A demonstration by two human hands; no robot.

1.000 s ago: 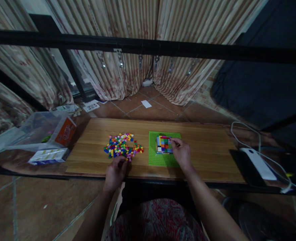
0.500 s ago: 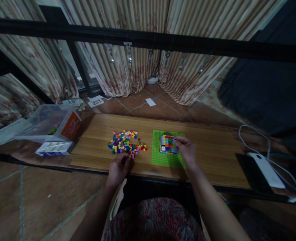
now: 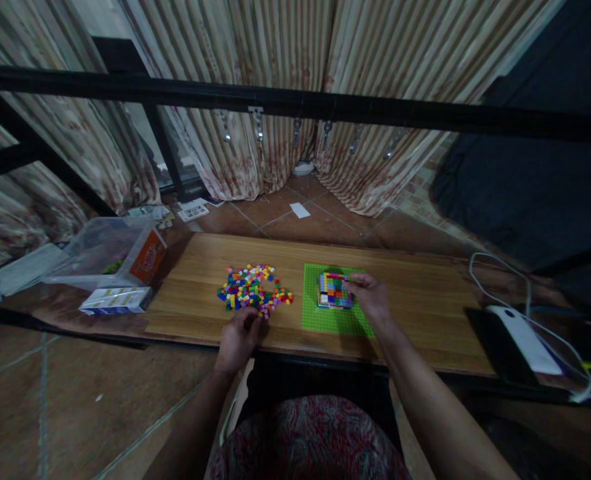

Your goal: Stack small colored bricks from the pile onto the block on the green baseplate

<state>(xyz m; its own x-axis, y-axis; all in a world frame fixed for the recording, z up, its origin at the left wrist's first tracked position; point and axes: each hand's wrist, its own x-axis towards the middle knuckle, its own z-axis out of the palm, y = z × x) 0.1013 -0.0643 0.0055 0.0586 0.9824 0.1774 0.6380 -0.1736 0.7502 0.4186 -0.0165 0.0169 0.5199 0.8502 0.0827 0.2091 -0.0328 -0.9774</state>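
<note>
A block of many-coloured toy bricks stands on a green studded baseplate. My right hand is at the block's upper right edge, thumb and forefinger pinched together. Anything between those fingertips is too small to make out. Left of the baseplate, loose small bricks lie spread in a pile of many colours. At the pile's near edge is my left hand, its fingers curled in a pinch beside a few pink bricks. What it holds, if anything, is hidden.
The wooden table carries both. Left of it are a clear plastic bin with an orange label and a small white-and-blue box. A white device with a cable lies right. A black rail crosses beyond.
The whole view has shifted slightly, with the background lower in the picture. Both hands keep nearly the same places, the right at the brick block and the left at the pile.
</note>
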